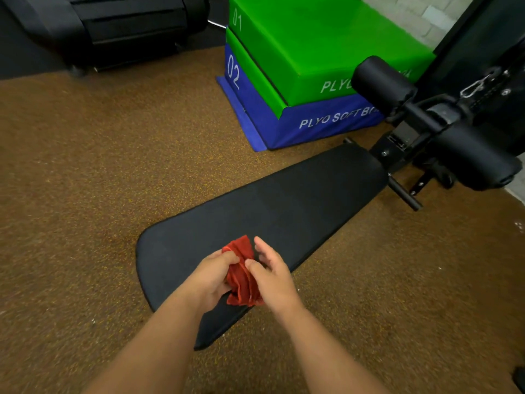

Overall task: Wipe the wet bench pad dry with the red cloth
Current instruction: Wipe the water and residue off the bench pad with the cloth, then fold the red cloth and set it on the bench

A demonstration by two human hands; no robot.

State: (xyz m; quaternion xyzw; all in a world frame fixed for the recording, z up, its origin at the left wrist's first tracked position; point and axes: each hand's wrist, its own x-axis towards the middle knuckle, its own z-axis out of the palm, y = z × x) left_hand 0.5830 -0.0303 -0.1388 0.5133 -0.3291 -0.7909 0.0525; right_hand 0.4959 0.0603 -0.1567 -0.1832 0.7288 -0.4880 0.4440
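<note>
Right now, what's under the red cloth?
The black bench pad lies beneath the red cloth, which both hands bunch above it. The pad's patch directly below is covered, so wetness there can't be judged.

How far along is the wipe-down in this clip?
Done: the cloth is picked up, bunched between the left hand and right hand above the near end of the pad. In hand: both hands seem to be folding or regripping it; it is not pressed flat on the pad. Left: wiping itself. Whether the pad is wet cannot be told.
</note>
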